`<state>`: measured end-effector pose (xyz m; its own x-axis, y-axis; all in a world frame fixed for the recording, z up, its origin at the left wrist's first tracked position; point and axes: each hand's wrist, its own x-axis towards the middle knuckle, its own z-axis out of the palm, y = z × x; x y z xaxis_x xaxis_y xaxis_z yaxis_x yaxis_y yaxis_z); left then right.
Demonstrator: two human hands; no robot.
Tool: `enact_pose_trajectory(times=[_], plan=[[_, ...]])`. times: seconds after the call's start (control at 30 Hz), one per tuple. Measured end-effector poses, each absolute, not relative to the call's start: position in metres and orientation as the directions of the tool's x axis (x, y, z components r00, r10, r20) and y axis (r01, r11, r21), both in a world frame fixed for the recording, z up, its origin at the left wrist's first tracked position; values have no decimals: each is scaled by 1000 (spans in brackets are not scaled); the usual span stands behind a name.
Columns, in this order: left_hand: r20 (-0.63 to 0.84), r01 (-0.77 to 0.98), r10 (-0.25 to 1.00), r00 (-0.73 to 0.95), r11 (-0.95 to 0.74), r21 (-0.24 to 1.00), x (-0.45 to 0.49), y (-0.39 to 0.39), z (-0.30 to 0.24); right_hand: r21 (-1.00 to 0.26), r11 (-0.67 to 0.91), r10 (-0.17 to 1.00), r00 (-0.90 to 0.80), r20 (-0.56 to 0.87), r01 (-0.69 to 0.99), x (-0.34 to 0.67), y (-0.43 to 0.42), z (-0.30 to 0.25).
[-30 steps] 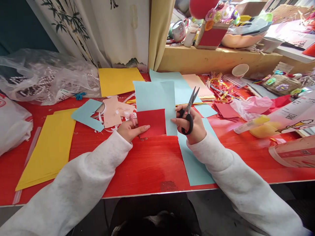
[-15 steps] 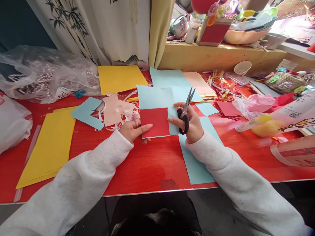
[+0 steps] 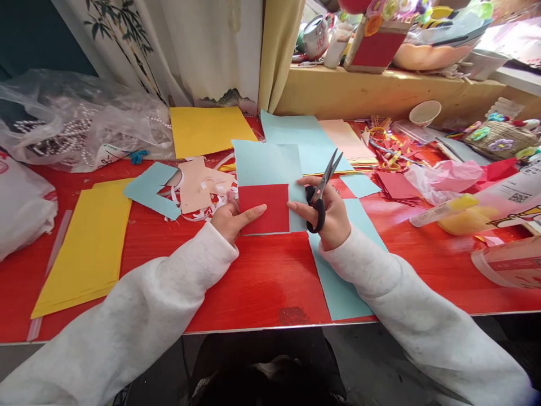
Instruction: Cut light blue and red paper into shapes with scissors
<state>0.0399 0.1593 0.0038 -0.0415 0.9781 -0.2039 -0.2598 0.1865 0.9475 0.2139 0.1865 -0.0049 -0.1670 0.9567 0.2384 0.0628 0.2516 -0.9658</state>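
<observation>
A red paper square (image 3: 264,206) lies against the lower left part of a light blue sheet (image 3: 268,163), both held up over the table. My left hand (image 3: 234,220) pinches their left edge, thumb across the red face, its other fingers mostly hidden behind. In my right hand (image 3: 332,217) are black-handled scissors (image 3: 325,183), blades pointing up and away, a finger or thumb through a handle loop. That hand's thumb and forefinger also reach the right side of the blue sheet. Below my right wrist another light blue sheet (image 3: 342,282) lies on the table.
Yellow sheets (image 3: 87,242) lie at left, near a clear bag of beads (image 3: 76,129). A cut blue piece (image 3: 152,189) and pink scraps (image 3: 196,183) sit left of centre. Red paper pieces (image 3: 399,186) and a tilted clear cup (image 3: 499,197) are at right. The red table's front edge (image 3: 270,329) runs below.
My left hand has shifted slightly in along the paper, its thumb reaching further over the red square. The scissors stay in my right hand. The view has moved a little.
</observation>
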Motion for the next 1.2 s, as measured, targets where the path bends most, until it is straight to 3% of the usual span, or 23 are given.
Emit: enact_pose_trajectory(times=[0.43,0.77,1.2], plan=[[-158,71,970,-187,174,982,34,158,-2,-948,292,948,-167,270,125,215,185,-7],[-141,125,969,-202,169,978,33,159,-2,-928,347,933,-156,325,138,217,188,-5],[-112,27,978,-177,119,993,28,158,0,-933,331,943,-89,321,139,218,186,4]])
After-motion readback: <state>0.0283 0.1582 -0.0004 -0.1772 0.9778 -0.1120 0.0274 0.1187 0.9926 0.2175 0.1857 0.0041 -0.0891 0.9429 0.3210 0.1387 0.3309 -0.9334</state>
